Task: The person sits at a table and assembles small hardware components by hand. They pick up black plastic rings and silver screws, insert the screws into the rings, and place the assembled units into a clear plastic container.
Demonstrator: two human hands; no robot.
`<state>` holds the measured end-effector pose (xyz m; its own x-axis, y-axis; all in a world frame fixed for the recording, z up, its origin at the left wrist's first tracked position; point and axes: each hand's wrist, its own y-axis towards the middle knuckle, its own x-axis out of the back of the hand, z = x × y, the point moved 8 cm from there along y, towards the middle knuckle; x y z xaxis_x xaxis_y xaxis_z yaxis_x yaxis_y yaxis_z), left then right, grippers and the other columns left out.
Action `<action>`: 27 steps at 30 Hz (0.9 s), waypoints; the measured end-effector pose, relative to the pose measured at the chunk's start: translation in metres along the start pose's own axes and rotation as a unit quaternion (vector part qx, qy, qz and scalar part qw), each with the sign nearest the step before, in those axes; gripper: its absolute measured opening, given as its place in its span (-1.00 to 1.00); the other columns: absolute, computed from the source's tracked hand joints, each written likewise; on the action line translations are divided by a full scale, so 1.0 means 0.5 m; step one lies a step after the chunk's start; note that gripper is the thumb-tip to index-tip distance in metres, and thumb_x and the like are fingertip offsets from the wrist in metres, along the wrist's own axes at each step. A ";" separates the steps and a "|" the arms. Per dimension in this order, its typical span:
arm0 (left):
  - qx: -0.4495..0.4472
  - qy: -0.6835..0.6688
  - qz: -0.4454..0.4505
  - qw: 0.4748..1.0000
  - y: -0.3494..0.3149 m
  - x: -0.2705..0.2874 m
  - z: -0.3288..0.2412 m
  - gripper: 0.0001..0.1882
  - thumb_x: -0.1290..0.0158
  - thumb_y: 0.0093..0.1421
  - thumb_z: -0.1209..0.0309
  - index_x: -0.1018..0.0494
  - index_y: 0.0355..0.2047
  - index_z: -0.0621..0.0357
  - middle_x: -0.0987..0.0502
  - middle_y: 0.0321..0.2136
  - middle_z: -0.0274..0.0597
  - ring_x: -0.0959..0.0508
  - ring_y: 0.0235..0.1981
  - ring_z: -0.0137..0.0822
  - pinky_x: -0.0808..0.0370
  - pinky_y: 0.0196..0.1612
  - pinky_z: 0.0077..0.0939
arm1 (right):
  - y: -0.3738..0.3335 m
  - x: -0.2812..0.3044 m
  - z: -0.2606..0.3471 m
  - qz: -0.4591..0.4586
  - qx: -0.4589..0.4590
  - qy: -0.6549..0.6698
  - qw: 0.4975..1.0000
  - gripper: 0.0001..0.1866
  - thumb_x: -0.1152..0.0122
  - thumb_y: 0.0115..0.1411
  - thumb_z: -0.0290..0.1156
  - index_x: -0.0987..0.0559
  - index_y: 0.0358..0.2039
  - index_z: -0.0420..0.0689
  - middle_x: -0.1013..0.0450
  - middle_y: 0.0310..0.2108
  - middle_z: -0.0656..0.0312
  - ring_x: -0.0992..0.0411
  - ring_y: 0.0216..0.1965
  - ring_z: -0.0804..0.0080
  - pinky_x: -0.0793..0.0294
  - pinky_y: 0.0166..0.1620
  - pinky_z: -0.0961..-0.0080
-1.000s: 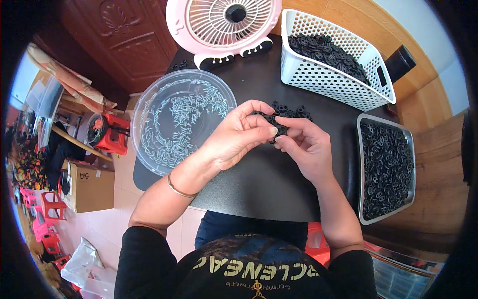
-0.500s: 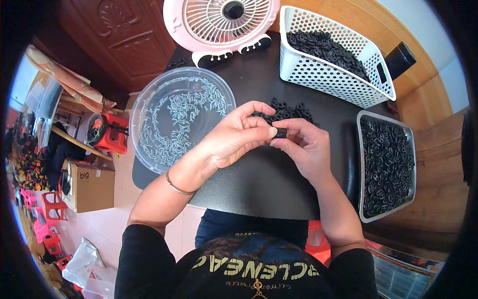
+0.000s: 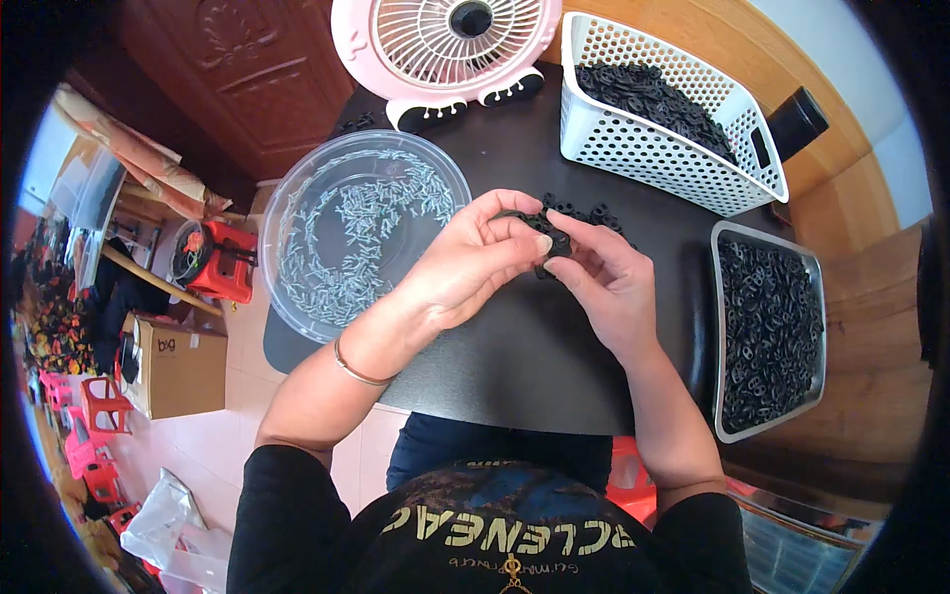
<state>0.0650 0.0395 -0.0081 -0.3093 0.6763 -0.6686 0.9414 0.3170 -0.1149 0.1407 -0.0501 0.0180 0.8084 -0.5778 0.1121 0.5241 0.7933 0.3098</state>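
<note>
Your left hand (image 3: 473, 265) and right hand (image 3: 606, 280) pinch one small black ring (image 3: 557, 242) between meeting fingertips, above a loose pile of black rings (image 3: 579, 212) on the black table (image 3: 515, 346), beside the clear bowl of small pale pins (image 3: 361, 233).

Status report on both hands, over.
Left hand and right hand pinch one small black ring. Loose ring pile just behind. Nothing in the way.

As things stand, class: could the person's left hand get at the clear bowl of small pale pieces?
Probably yes: the left hand sits just beside the clear bowl, whose open top has nothing over it.
</note>
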 end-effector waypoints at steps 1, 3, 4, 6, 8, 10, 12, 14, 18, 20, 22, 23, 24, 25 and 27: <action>-0.003 0.002 0.003 1.000 0.000 0.001 -0.001 -0.66 -0.02 0.03 0.60 -0.21 -0.18 0.17 -0.49 -0.44 -0.24 -0.47 -0.39 -0.48 -0.40 -0.28 -0.67 | 0.001 -0.002 0.003 -0.002 0.003 0.003 1.000 -0.62 -0.21 -0.06 -0.61 -0.48 -0.15 -0.14 -0.34 -0.53 0.39 -0.30 -0.48 0.71 -0.38 -0.34 0.77; -0.010 0.006 0.010 1.000 0.001 0.005 -0.001 -0.67 -0.02 0.04 0.60 -0.21 -0.19 0.16 -0.49 -0.44 -0.23 -0.47 -0.38 -0.48 -0.39 -0.27 -0.66 | 0.001 -0.003 0.004 -0.004 -0.007 0.018 1.000 -0.61 -0.17 -0.04 -0.63 -0.47 -0.13 -0.15 -0.33 -0.53 0.39 -0.29 -0.48 0.71 -0.37 -0.34 0.77; -0.012 0.009 0.008 1.000 0.000 0.005 -0.001 -0.67 -0.02 0.04 0.60 -0.21 -0.19 0.16 -0.49 -0.44 -0.23 -0.47 -0.38 -0.48 -0.39 -0.27 -0.66 | 0.000 -0.004 0.001 -0.004 -0.019 0.031 0.999 -0.62 -0.15 -0.03 -0.64 -0.46 -0.13 -0.16 -0.34 -0.53 0.38 -0.31 -0.48 0.70 -0.37 -0.34 0.77; -0.018 0.015 0.004 1.000 -0.001 0.003 -0.001 -0.68 -0.01 0.04 0.60 -0.22 -0.19 0.17 -0.49 -0.45 -0.23 -0.47 -0.38 -0.48 -0.39 -0.27 -0.66 | 0.000 -0.005 -0.002 0.002 -0.049 0.068 0.996 -0.62 -0.12 -0.01 -0.65 -0.45 -0.12 -0.17 -0.37 -0.52 0.36 -0.33 -0.47 0.69 -0.37 -0.34 0.77; -0.023 0.012 0.004 1.000 0.000 0.001 0.000 -0.69 -0.01 0.04 0.60 -0.21 -0.19 0.18 -0.48 -0.46 -0.23 -0.47 -0.38 -0.48 -0.39 -0.27 -0.66 | 0.000 -0.010 -0.003 0.016 -0.085 0.117 0.989 -0.62 -0.10 0.00 -0.64 -0.43 -0.10 -0.19 -0.39 -0.51 0.34 -0.35 -0.46 0.69 -0.37 -0.35 0.76; -0.025 0.003 0.002 1.000 0.001 0.000 0.002 -0.70 0.00 0.05 0.60 -0.22 -0.20 0.19 -0.48 -0.46 -0.23 -0.47 -0.38 -0.48 -0.40 -0.27 -0.66 | 0.000 -0.009 -0.012 0.028 -0.100 0.122 0.987 -0.61 -0.11 0.01 -0.62 -0.41 -0.09 -0.19 -0.41 -0.50 0.33 -0.37 -0.45 0.67 -0.38 -0.34 0.77; -0.024 -0.013 -0.001 1.000 0.002 0.000 0.005 -0.72 0.01 0.05 0.60 -0.24 -0.20 0.21 -0.48 -0.47 -0.22 -0.47 -0.38 -0.48 -0.40 -0.27 -0.66 | -0.001 -0.007 -0.017 0.029 -0.111 0.137 0.984 -0.62 -0.11 0.01 -0.59 -0.41 -0.09 -0.19 -0.42 -0.50 0.32 -0.38 -0.45 0.67 -0.38 -0.34 0.77; -0.016 -0.010 -0.003 1.000 0.002 0.002 0.009 -0.74 0.01 0.07 0.58 -0.26 -0.20 0.22 -0.47 -0.45 -0.28 -0.47 -0.38 -0.49 -0.42 -0.23 -0.66 | -0.002 -0.009 -0.020 0.021 -0.118 0.164 0.979 -0.64 -0.11 0.02 -0.57 -0.41 -0.10 -0.20 -0.42 -0.51 0.32 -0.39 -0.46 0.67 -0.38 -0.34 0.76; -0.022 0.008 0.006 1.000 0.000 -0.005 0.008 -0.79 0.02 0.10 0.54 -0.32 -0.23 0.24 -0.47 -0.42 -0.29 -0.47 -0.37 -0.51 -0.43 -0.21 -0.66 | -0.004 -0.008 -0.020 -0.007 -0.115 0.148 0.982 -0.69 -0.10 0.04 -0.55 -0.42 -0.15 -0.23 -0.43 -0.51 0.30 -0.39 -0.45 0.66 -0.37 -0.33 0.74; -0.026 0.007 0.003 1.000 0.000 -0.012 0.008 -0.82 0.02 0.10 0.53 -0.34 -0.25 0.24 -0.47 -0.40 -0.28 -0.47 -0.37 -0.51 -0.43 -0.22 -0.67 | -0.004 -0.011 -0.025 -0.004 -0.125 0.183 0.975 -0.71 -0.10 0.04 -0.54 -0.42 -0.17 -0.23 -0.43 -0.51 0.29 -0.39 -0.44 0.66 -0.37 -0.33 0.73; -0.029 0.001 -0.008 1.000 0.000 -0.014 0.009 -0.84 0.02 0.09 0.54 -0.36 -0.28 0.24 -0.47 -0.42 -0.26 -0.47 -0.40 -0.49 -0.43 -0.24 -0.66 | -0.004 -0.012 -0.032 0.002 -0.127 0.211 0.969 -0.71 -0.10 0.04 -0.54 -0.42 -0.16 -0.23 -0.43 -0.50 0.29 -0.39 -0.44 0.66 -0.36 -0.32 0.73; -0.029 -0.005 -0.016 0.999 0.001 -0.013 0.010 -0.86 0.03 0.08 0.56 -0.36 -0.30 0.25 -0.48 -0.44 -0.24 -0.48 -0.42 -0.46 -0.43 -0.26 -0.64 | -0.005 -0.012 -0.034 0.005 -0.129 0.225 0.966 -0.70 -0.10 0.05 -0.54 -0.42 -0.16 -0.23 -0.43 -0.50 0.29 -0.39 -0.43 0.66 -0.36 -0.31 0.73; -0.029 -0.010 -0.024 0.999 0.001 -0.011 0.010 -0.87 0.03 0.07 0.58 -0.37 -0.33 0.25 -0.48 -0.46 -0.22 -0.48 -0.44 -0.44 -0.43 -0.28 -0.62 | -0.005 -0.011 -0.034 0.004 -0.129 0.227 0.965 -0.70 -0.10 0.05 -0.55 -0.42 -0.16 -0.23 -0.43 -0.50 0.29 -0.38 -0.43 0.66 -0.36 -0.31 0.74; -0.028 -0.014 -0.028 0.999 0.001 -0.009 0.012 -0.87 0.03 0.07 0.57 -0.37 -0.33 0.24 -0.48 -0.46 -0.23 -0.48 -0.43 -0.45 -0.43 -0.27 -0.63 | -0.005 -0.012 -0.035 0.003 -0.130 0.229 0.965 -0.70 -0.10 0.04 -0.55 -0.42 -0.15 -0.22 -0.43 -0.50 0.30 -0.38 -0.43 0.66 -0.35 -0.31 0.74; -0.025 -0.021 -0.035 0.999 0.002 -0.002 0.016 -0.88 0.03 0.07 0.57 -0.37 -0.33 0.23 -0.47 -0.46 -0.24 -0.47 -0.42 -0.46 -0.43 -0.27 -0.64 | -0.005 -0.012 -0.034 0.003 -0.130 0.228 0.965 -0.70 -0.10 0.04 -0.55 -0.42 -0.15 -0.22 -0.43 -0.50 0.30 -0.38 -0.44 0.66 -0.35 -0.32 0.74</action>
<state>0.0672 0.0340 -0.0134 -0.3676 0.6228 -0.6907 0.9093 0.3964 -0.1265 0.1393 -0.0454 0.0008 0.8146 -0.4749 -0.3330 0.5199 0.8524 0.0560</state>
